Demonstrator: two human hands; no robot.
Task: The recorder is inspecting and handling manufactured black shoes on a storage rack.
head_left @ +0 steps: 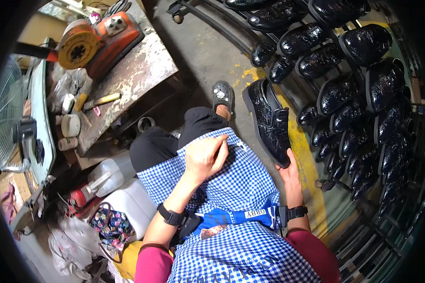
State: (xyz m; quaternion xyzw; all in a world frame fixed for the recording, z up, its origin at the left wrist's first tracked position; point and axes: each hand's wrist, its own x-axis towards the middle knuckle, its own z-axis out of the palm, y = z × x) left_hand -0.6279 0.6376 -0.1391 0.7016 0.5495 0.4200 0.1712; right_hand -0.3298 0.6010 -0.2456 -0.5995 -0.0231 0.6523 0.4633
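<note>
My right hand (289, 175) grips the heel end of a glossy black loafer (269, 120), held out over the floor to my right with its opening facing me. My left hand (204, 158) rests on my lap with fingers loosely curled, lying on the blue and white checked apron (231, 188); nothing shows in it. Both wrists carry black bands. One foot in a dark clog (223, 95) sticks out beyond my knee.
A curved metal rack (354, 94) on the right carries several glossy black shoes. At the left, a worn workbench (132, 75) bears an orange machine (99, 40), a hammer-like tool and small pots. White plastic jugs (113, 177), a floral bag and a fan stand lower left.
</note>
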